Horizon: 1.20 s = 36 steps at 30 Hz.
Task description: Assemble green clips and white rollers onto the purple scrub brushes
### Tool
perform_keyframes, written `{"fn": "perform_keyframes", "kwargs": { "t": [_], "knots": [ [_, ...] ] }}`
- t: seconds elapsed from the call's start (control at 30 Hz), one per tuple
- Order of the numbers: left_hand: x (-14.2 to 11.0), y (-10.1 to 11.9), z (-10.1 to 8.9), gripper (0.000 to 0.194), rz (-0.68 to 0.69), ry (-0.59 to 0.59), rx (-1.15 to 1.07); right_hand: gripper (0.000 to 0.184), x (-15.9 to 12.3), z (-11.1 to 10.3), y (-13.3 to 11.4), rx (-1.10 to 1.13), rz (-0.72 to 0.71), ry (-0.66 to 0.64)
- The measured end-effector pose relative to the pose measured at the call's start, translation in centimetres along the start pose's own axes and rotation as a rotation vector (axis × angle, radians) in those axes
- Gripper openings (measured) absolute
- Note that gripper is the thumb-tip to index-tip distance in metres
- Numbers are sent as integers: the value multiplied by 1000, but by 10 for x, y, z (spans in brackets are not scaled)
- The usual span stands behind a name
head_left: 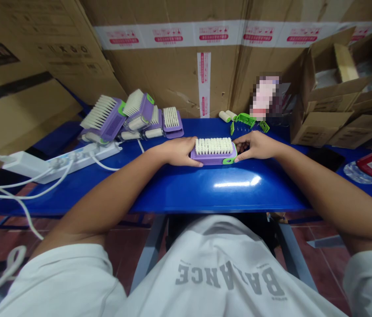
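A purple brush [209, 158] with rows of white bristles facing up lies on the blue table in front of me. At its right end is a green end piece [229, 160]. My left hand [181, 152] grips the brush's left end, with the thumb along the near side. Around the green end, my right hand [255, 145] has its thumb and fingers curled, the thumb touching the edge. Just beyond my right hand lie green plastic parts [247, 118] with small metal pins or springs and two cream rollers [224, 116].
Several more purple brushes [140, 112] are piled at the back left. A white power strip [77, 160] with cables lies left on the blue table [186, 189]. Open cardboard boxes [324, 127] stand at right, near a red-labelled bottle [370, 165]. Cardboard panels [169, 70] rise behind.
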<state>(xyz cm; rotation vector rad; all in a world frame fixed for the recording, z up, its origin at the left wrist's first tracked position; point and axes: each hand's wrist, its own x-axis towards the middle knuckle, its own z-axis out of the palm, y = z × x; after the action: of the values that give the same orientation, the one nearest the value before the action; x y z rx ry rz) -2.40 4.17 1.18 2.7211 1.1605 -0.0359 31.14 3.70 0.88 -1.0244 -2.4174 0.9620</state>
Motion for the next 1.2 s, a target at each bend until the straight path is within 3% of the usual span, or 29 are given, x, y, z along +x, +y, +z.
{"fn": "perform_keyframes", "kwargs": {
  "t": [1.2],
  "knots": [
    [1,1,0,94,-25,-26,-15,56,0,0,-5,-3,50,-19]
  ]
}}
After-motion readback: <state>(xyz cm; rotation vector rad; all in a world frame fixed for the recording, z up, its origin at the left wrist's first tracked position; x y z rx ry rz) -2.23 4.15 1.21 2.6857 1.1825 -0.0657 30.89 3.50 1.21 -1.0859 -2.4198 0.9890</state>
